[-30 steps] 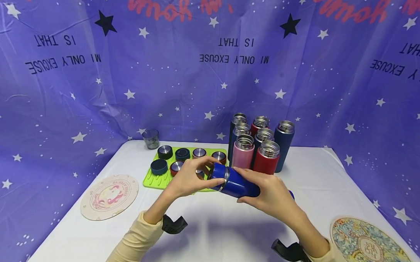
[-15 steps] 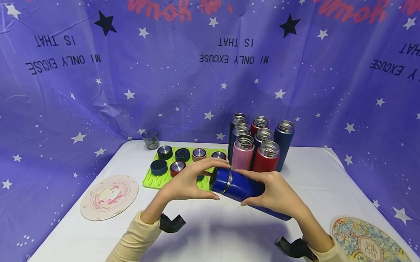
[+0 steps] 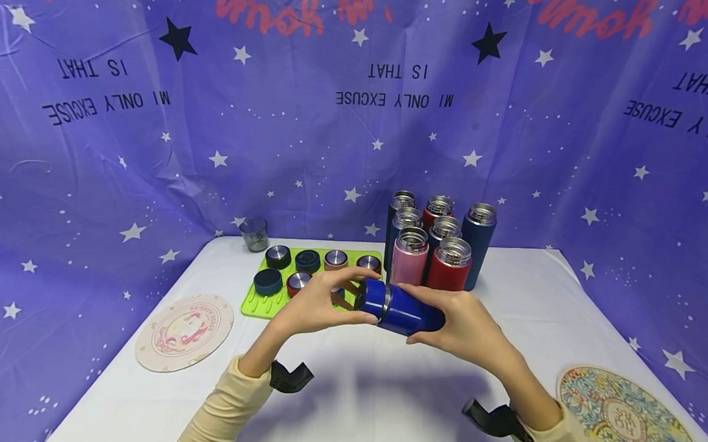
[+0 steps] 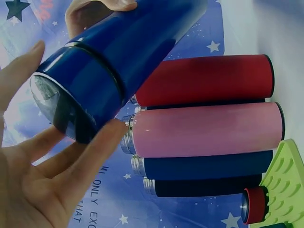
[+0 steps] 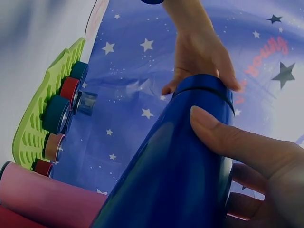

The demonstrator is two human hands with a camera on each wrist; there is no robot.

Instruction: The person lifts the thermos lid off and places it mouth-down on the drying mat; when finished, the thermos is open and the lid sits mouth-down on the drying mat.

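Observation:
A blue thermos bottle (image 3: 412, 313) is held tilted above the table, its lid (image 3: 373, 296) pointing left. My right hand (image 3: 467, 322) grips the bottle's body; in the right wrist view the thumb lies along its side below the ring. The left hand (image 3: 316, 304) has thumb and fingers curled about the lid's rim, on opposite sides of it. The lid's flat end shows in the left wrist view, and a narrow ring (image 4: 102, 64) marks where it meets the body. The bottle's base is hidden behind the right hand.
Open-topped bottles, among them a pink one (image 3: 409, 265) and a red one (image 3: 449, 270), stand upright behind the hands. A green mat (image 3: 257, 307) carries several loose lids (image 3: 268, 282). A glass (image 3: 254, 234) and round placemats (image 3: 185, 332) lie farther out.
The left thumb and fingers spread away from the lid half a second ago and have now closed in on it again. The bottle's base has swung up slightly; the right hand keeps its grip.

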